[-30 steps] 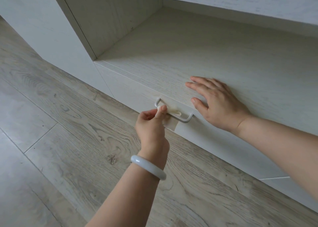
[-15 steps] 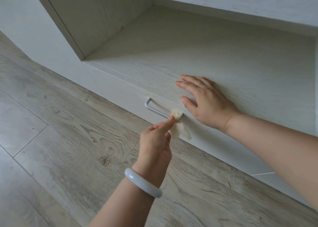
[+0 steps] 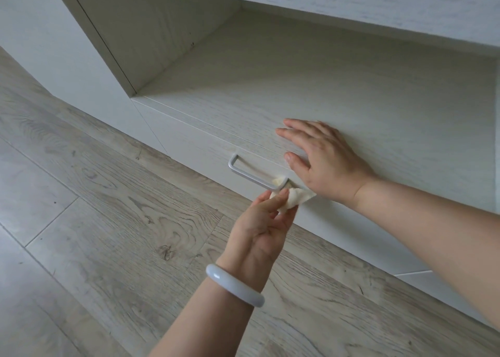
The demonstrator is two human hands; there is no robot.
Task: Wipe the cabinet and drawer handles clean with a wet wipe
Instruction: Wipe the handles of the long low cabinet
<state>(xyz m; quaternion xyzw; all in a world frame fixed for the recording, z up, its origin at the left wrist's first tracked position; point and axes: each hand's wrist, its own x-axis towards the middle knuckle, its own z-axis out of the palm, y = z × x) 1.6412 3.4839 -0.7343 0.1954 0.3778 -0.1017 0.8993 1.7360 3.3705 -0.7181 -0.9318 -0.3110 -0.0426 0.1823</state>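
Note:
A silver bar handle (image 3: pixel 244 172) is fixed to the white drawer front (image 3: pixel 194 145) low on the cabinet. My left hand (image 3: pixel 263 221), with a pale bangle on its wrist, pinches a crumpled white wet wipe (image 3: pixel 293 198) at the handle's right end. A bit of the wipe shows behind the bar there. My right hand (image 3: pixel 322 156) lies flat with straight fingers on the shelf surface just above the drawer, its thumb near the handle's right post.
An open cabinet compartment (image 3: pixel 297 72) sits above the drawer, with a side panel (image 3: pixel 130 32) on its left. Grey wood-grain floor (image 3: pixel 94 208) spreads below and to the left. A second drawer front (image 3: pixel 422 281) begins at the lower right.
My left hand slid the wipe along the handle from its left part to its right end. The right hand stayed flat on the shelf. The view shifted slightly.

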